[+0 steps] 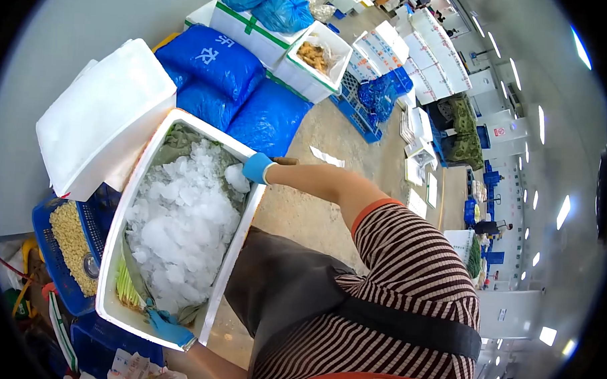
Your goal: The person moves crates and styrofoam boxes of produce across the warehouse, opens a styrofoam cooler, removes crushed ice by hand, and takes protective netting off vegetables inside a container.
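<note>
A white foam box (212, 323) is in front of me, with a heap of crushed ice (182, 212) on a greenish plastic sheet (133, 270). Pale green vegetable stalks (127, 287) show at one end, beside the ice. My right hand (256, 168), in a blue glove, is closed over the box's rim near a lump of ice. My left hand (169, 327), also gloved in blue, reaches inside the lower corner. Its fingers are bent at the edge of the sheet, close to the stalks; their tips are partly hidden.
A white foam lid (105, 116) leans beside the box. Blue filled bags (211, 59) are stacked behind it, near a foam box with ginger-like roots (313, 56). A blue basket (48, 237) holds pale pieces. A blue pallet (356, 111) lies on the concrete floor (296, 216).
</note>
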{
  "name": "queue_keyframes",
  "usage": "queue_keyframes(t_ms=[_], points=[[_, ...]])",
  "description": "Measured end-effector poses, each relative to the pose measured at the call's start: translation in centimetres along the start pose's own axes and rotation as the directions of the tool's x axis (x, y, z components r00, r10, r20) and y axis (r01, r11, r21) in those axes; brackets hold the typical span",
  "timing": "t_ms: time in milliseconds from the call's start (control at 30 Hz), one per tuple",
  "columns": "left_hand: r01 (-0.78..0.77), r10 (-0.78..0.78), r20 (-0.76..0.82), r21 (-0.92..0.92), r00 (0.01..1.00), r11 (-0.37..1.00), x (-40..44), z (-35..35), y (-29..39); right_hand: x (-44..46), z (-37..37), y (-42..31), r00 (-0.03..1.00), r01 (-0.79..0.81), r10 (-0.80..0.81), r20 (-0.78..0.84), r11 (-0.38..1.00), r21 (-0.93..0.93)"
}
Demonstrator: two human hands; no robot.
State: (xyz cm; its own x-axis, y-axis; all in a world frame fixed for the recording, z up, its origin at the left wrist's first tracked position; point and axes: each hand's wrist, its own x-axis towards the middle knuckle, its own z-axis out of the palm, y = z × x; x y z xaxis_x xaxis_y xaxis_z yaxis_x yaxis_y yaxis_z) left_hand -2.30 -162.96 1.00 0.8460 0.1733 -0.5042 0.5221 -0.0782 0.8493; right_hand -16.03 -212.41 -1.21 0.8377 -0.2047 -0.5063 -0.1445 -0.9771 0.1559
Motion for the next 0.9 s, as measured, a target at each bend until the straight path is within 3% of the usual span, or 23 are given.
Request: queue_keyframes(t_ms=[100, 167, 267, 300, 333, 400, 433, 500, 533, 567, 600, 633, 667, 733, 767, 800, 867, 900], points=[[-0.001, 0.002, -0.013, 0.034, 1.000, 0.999, -0.8, 0.1, 0.7, -1.4, -1.9, 0.2, 0.980, -0.201, 0.199, 0.027, 0.962, 0.187], [0.000, 0.000, -0.003, 0.019, 1.000, 1.000, -0.7, 0.1, 0.6, -2.8, -5.9, -0.1, 0.925, -0.354, 0.379, 0.000, 0.865, 0.356], [-0.001, 0.001, 0.002, -0.023, 1.000, 1.000, -0.6, -0.1, 0.2, -5.3, -11.2, -2.0, 0.859, -0.156, 0.423, -0.289, 0.753, 0.639], [0.007, -0.007, -0.005, -0.030, 1.000, 1.000, -0.8, -0.1, 0.4, -6.0, -13.2, -2.5, 0.860, -0.152, 0.453, -0.238, 0.671, 0.726], [0.013, -0.013, -0.007, -0.033, 1.000, 0.999, -0.9, -0.1, 0.5, -5.9, -12.1, -2.3, 0.814, -0.054, 0.446, -0.371, 0.694, 0.718], [-0.214, 0.206, 0.099, 0.077, 0.974, 0.974, 1.5, -0.6, -2.5, -3.1, -7.6, -0.2, 0.668, 0.171, 0.389, -0.635, 0.750, 0.639], [-0.140, 0.137, 0.132, 0.020, 0.982, 0.990, 2.6, -1.9, -4.2, -1.4, -4.3, 0.5, 0.647, 0.328, 0.504, -0.572, 0.493, 0.806], [-0.076, 0.076, 0.158, -0.006, 0.984, 0.997, 1.5, -2.0, -2.6, 0.0, -4.6, 1.1, 0.824, 0.216, 0.540, -0.168, -0.026, 0.976], [0.004, 0.003, 0.166, -0.046, 0.986, 0.999, 0.7, -1.5, -1.4, 1.4, -3.8, 0.8, 0.813, 0.286, 0.555, -0.175, -0.120, 0.951], [0.065, -0.057, 0.103, -0.073, 0.993, 0.995, -0.6, -0.3, 0.6, 3.0, -4.4, -1.2, 0.771, 0.422, 0.636, -0.033, -0.472, 0.774], [0.035, -0.032, 0.130, -0.024, 0.991, 0.999, -0.4, -0.7, 0.5, 4.9, -3.1, -1.5, 0.748, 0.374, 0.661, 0.064, -0.499, 0.781], [0.077, -0.070, 0.082, -0.091, 0.994, 0.993, -0.5, -0.3, 0.8, 5.9, -3.1, -2.0, 0.744, 0.321, 0.646, 0.172, -0.571, 0.756], [0.087, -0.084, 0.024, -0.119, 0.996, 0.989, 0.0, -0.4, 0.0, 6.2, -4.9, -3.1, 0.785, 0.336, 0.580, 0.217, -0.694, 0.637], [0.114, -0.112, 0.017, -0.195, 0.994, 0.974, 0.3, -0.1, 0.0, 4.7, -10.9, -6.7, 0.905, 0.271, 0.425, 0.015, -0.604, 0.750], [0.119, -0.122, -0.002, -0.189, 0.993, 0.975, -0.1, 0.4, 0.7, 4.5, -13.6, -8.2, 0.893, 0.253, 0.450, -0.027, -0.452, 0.855], [0.127, -0.133, -0.017, -0.183, 0.991, 0.975, -0.7, 0.8, 1.4, 5.7, -13.1, -7.4, 0.899, 0.215, 0.437, -0.026, -0.390, 0.895], [0.096, -0.095, 0.014, -0.191, 0.995, 0.977, -0.4, 0.6, 0.8, 11.6, -9.7, -5.5, 0.731, 0.310, 0.666, -0.146, -0.135, 0.941], [0.088, -0.089, 0.002, -0.172, 0.996, 0.981, -0.2, 0.6, 0.3, 12.3, -10.2, -4.9, 0.758, 0.140, 0.651, -0.029, -0.118, 0.983]])
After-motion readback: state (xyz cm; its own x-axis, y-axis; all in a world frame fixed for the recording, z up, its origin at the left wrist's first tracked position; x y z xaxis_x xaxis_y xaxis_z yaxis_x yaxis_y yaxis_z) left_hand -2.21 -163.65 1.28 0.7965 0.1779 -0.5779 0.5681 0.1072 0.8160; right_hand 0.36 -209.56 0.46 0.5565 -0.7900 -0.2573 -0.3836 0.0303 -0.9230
